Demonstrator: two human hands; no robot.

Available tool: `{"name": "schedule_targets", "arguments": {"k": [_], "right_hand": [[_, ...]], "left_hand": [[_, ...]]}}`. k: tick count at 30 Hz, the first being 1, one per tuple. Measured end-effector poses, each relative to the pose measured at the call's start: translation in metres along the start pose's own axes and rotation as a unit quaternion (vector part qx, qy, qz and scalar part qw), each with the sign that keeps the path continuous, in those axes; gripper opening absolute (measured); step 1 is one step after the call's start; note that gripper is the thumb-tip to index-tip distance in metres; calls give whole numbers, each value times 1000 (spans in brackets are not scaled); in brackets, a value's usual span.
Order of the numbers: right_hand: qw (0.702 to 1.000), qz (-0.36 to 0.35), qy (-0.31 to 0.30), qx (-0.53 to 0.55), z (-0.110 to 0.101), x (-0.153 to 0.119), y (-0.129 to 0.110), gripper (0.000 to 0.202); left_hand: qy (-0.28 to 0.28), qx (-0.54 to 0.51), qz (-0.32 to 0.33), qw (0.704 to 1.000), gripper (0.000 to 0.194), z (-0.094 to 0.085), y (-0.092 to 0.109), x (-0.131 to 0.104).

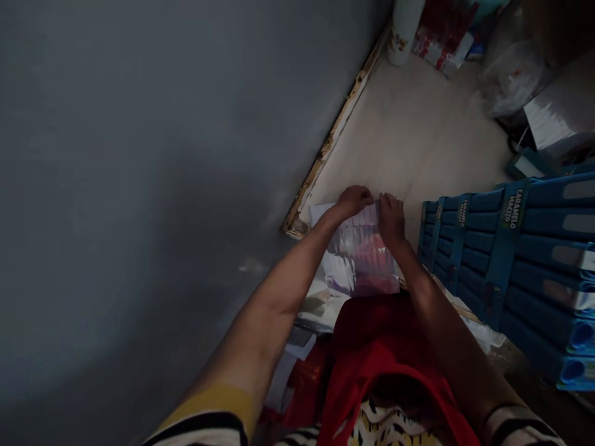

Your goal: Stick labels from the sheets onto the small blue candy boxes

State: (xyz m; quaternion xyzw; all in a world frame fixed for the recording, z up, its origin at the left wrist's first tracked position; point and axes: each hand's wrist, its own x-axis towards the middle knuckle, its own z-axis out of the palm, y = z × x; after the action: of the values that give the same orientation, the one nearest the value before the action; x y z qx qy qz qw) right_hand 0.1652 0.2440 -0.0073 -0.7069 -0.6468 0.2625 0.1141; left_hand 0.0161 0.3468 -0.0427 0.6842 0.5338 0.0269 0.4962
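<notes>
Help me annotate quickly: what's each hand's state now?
Left hand: curled at the edge of a shiny, rectangular, translucent plastic packet; grip unclear.
Right hand: bent at its upper-right corner; grip unclear.

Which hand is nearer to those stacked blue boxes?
Right. The right hand is across a gap from the blue boxes; the left hand is farther off, beyond the right one.

The left arm (274,303) slants up from the bottom of the frame, and the right arm (430,303) slants inward from the lower right. Near the centre, the left hand (356,201) curls toward the right hand (391,220), close beside it.
</notes>
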Motion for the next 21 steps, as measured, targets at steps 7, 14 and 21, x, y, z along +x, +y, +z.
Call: {"name": "schedule_targets", "arguments": {"k": [7, 14, 21], "right_hand": [[994, -50, -12, -96, 14, -2, 6, 52], [994, -35, -14, -106, -11, -41, -3, 27], [995, 35, 13, -97, -29, -23, -17, 48]], "left_hand": [[-18, 15, -1, 1000, 17, -7, -1, -1], [-12, 52, -10, 999, 16, -15, 0, -5], [-3, 75, 10, 997, 15, -15, 15, -8]]}}
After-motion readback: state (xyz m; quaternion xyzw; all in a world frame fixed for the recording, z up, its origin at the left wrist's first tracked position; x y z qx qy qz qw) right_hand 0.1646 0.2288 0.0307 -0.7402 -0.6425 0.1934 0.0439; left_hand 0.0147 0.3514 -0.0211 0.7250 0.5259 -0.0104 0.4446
